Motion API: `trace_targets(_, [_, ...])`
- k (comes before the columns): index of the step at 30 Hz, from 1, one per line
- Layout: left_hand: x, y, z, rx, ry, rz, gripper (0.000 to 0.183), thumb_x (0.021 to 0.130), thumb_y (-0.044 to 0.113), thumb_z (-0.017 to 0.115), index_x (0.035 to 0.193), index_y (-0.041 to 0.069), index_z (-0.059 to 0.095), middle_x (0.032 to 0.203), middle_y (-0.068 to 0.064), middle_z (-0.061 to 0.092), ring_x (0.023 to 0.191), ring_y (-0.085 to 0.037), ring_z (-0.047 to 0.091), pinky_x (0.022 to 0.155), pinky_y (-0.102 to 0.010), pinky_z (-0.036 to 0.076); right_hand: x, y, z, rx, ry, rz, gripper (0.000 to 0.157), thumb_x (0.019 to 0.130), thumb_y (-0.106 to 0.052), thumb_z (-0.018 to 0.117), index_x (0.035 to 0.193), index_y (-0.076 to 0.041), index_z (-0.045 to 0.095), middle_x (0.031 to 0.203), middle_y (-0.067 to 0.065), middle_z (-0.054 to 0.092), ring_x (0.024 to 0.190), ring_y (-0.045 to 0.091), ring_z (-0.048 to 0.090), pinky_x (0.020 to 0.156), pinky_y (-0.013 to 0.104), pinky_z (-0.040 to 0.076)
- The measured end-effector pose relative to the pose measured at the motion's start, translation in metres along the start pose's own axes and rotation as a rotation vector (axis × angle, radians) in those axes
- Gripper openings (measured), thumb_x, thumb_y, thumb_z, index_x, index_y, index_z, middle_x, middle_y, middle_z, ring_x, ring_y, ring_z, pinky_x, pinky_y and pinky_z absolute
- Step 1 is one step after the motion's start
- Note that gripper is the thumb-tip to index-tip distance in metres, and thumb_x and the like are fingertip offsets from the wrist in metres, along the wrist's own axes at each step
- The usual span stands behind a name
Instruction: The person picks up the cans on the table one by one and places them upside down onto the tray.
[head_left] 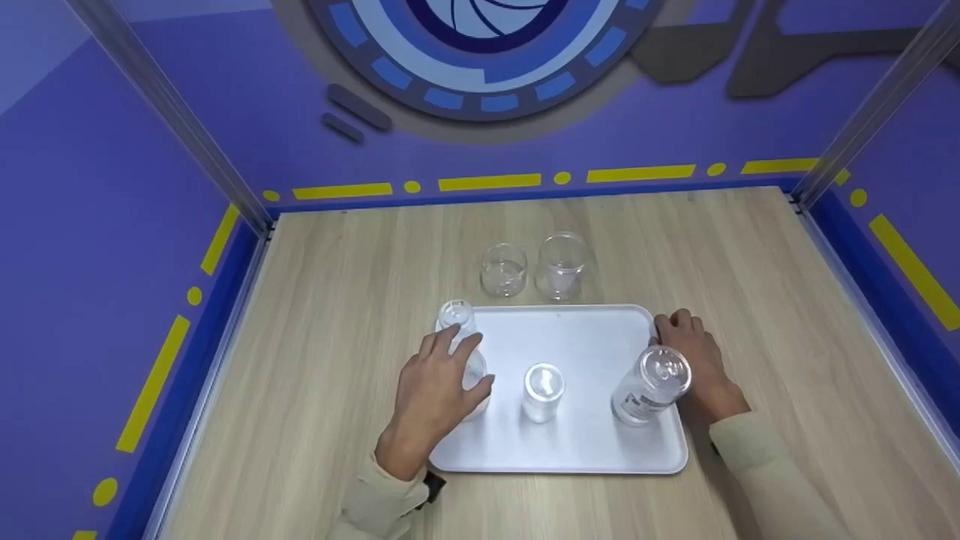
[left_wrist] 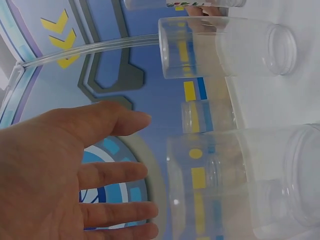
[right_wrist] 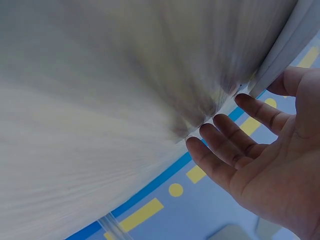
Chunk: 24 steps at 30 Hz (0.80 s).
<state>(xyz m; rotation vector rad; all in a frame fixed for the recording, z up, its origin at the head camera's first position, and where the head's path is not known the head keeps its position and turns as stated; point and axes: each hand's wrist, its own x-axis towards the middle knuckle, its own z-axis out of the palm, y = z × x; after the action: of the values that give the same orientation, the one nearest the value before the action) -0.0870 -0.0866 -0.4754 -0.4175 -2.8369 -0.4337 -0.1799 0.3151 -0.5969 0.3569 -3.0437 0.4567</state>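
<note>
My left hand (head_left: 431,386) hovers with spread fingers over the left side of a white tray (head_left: 585,330). Beside its fingers in the left wrist view stands a large clear container (left_wrist: 230,185), partly covered by the hand in the head view. Another clear container (head_left: 457,316) is at the tray's back left corner. A small one (head_left: 543,394) stands mid-tray. On the right is a tall clear container (head_left: 645,390) with a printed label. My right hand (head_left: 694,360) rests by the tray's right edge, its fingers (right_wrist: 217,150) loosely bent near the tabletop.
Behind the tray, a short clear glass (head_left: 504,274) and a taller clear glass (head_left: 561,270) stand side by side on the wooden table (head_left: 352,300). Blue printed panels (head_left: 225,97) enclose the table at the back and sides.
</note>
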Motion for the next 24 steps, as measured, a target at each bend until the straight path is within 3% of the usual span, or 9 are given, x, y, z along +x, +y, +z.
trace_targets(15, [0.024,0.004,-0.011,-0.073,0.071,0.025,0.056,0.088,0.037,0.085,0.136,0.012,0.071,0.139,-0.018,0.064,0.127,-0.036,0.062,0.083,-0.049,0.062,0.0,-0.003,-0.001,-0.013,0.015,-0.007,0.027,0.104,-0.016,0.062,0.121,0.006,0.06,0.114,0.029,0.052,0.1,0.048,0.055,0.075,0.063,0.055])
trace_targets(24, [0.043,0.008,-0.014,-0.149,0.048,0.014,0.057,0.091,0.038,0.083,0.141,0.013,0.069,0.143,-0.018,0.062,0.129,-0.036,0.06,0.083,-0.052,0.062,0.0,-0.002,0.001,-0.014,0.01,-0.004,0.028,0.105,-0.016,0.06,0.121,0.006,0.06,0.113,0.029,0.052,0.1,0.046,0.054,0.075,0.062,0.055])
